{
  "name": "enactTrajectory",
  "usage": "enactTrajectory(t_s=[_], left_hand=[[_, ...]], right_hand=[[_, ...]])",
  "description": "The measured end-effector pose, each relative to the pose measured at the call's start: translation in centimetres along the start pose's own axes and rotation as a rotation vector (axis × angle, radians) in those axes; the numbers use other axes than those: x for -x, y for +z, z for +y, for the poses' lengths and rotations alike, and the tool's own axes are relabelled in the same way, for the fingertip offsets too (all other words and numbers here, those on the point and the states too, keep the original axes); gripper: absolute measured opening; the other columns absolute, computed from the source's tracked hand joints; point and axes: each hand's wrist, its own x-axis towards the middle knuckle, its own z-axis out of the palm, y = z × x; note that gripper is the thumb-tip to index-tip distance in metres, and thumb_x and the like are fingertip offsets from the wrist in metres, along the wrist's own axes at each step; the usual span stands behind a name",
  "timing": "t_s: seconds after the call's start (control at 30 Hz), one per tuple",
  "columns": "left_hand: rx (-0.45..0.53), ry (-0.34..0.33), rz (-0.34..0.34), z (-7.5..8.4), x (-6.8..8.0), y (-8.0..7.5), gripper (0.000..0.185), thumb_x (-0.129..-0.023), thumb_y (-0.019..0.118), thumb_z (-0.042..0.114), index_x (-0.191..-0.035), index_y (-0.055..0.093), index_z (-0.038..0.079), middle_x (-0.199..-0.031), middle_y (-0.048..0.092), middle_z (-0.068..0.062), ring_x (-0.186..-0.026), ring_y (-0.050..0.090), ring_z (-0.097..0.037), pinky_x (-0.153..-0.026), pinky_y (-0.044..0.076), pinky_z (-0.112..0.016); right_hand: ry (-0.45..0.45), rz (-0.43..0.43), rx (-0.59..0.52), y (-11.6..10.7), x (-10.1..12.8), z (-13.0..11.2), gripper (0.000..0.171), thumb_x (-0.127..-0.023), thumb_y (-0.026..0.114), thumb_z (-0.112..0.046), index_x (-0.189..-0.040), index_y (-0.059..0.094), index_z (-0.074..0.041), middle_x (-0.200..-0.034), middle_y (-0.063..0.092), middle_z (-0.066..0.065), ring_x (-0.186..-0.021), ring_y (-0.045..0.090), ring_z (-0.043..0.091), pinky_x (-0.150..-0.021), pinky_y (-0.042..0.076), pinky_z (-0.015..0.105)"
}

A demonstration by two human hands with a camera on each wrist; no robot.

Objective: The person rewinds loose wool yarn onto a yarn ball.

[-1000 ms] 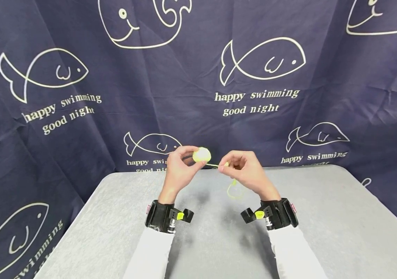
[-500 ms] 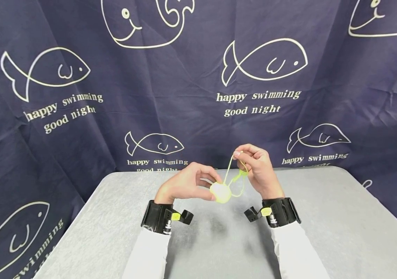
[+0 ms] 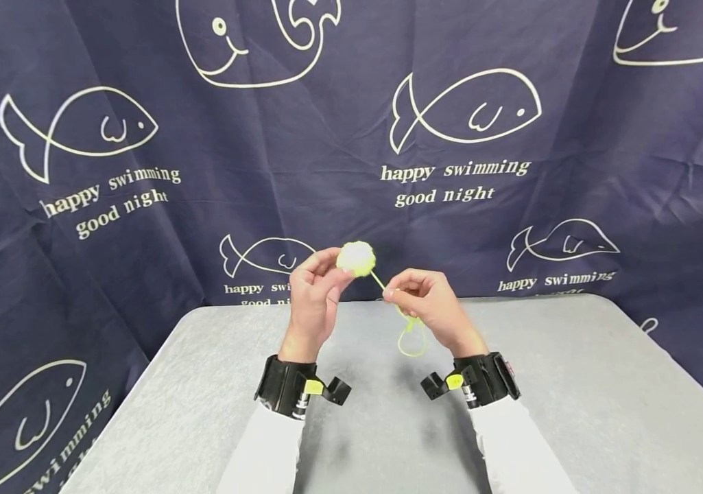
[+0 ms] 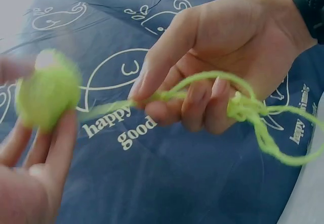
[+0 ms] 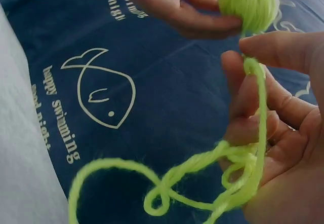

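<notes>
My left hand holds a small ball of yellow-green yarn between thumb and fingers, above the far edge of the table. A short strand of yarn runs taut from the ball to my right hand, whose thumb and forefinger pinch it. Below the pinch a loose tail with a loop dangles. Close up in the right wrist view, the tail is tangled and knotted and lies partly against the curled lower fingers. In the left wrist view the ball is blurred.
A grey table lies under both forearms. Behind it hangs a dark blue curtain printed with white fish and words. Each wrist wears a black strap with a small camera mount.
The left hand lowered the ball toward the right, then raised it back up. The right hand rose with a loop of yarn, then came down and now pinches the strand near the ball.
</notes>
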Motion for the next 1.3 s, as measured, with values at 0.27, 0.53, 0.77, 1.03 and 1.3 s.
enactTrajectory(t_s=[0.27,0.53,0.77,1.03,1.3], left_hand=[[-0.185,0.034,0.343,-1.0,-0.7,-1.1,0.021,-0.077,0.071,-0.017,-0.094,0.070,-0.004,-0.087,0.068,-0.008,-0.079,0.070,-0.016,-0.079,0.062,-0.030],[-0.724,-0.072,0.044,-1.1,-0.5,-2.6,0.032,-0.071,0.080,-0.011,-0.101,0.070,-0.008,-0.094,0.073,-0.020,-0.086,0.071,-0.028,-0.071,0.058,-0.022],[-0.781,-0.347,-0.539,0.3,-0.1,-2.8,0.030,-0.073,0.079,-0.009,-0.101,0.069,-0.003,-0.101,0.071,-0.013,-0.092,0.070,-0.022,-0.084,0.060,-0.034],[-0.392,-0.355,-0.783,1.0,0.3,-1.9,0.040,-0.074,0.077,-0.013,-0.111,0.061,-0.012,-0.106,0.065,-0.012,-0.098,0.067,-0.021,-0.092,0.058,-0.042],[-0.100,-0.152,-0.549,0.8,0.3,-1.1,0.046,-0.079,0.066,-0.011,-0.120,0.068,0.010,-0.115,0.067,-0.006,-0.101,0.065,-0.017,-0.088,0.056,-0.027]], right_hand=[[-0.078,-0.075,0.227,0.6,0.3,-1.1,0.007,-0.087,0.076,-0.005,-0.091,0.072,-0.001,-0.066,0.057,0.002,-0.054,0.045,0.011,-0.048,0.034,0.022],[-0.180,-0.021,-0.065,-0.7,1.0,-2.7,0.006,-0.086,0.070,0.007,-0.089,0.069,0.002,-0.069,0.062,0.000,-0.053,0.044,0.012,-0.047,0.035,0.023],[-0.256,0.096,-0.312,-1.3,0.8,-2.7,0.004,-0.089,0.073,0.000,-0.089,0.069,0.000,-0.077,0.070,0.005,-0.054,0.044,0.012,-0.049,0.035,0.019],[-0.221,0.239,-0.270,-1.5,0.1,-0.9,0.010,-0.090,0.067,0.010,-0.089,0.071,0.000,-0.075,0.069,0.003,-0.053,0.044,0.009,-0.047,0.033,0.018],[-0.015,0.114,0.037,-0.8,-0.2,0.4,0.014,-0.088,0.076,-0.002,-0.094,0.068,0.009,-0.077,0.070,-0.001,-0.059,0.051,0.009,-0.053,0.042,0.020]])
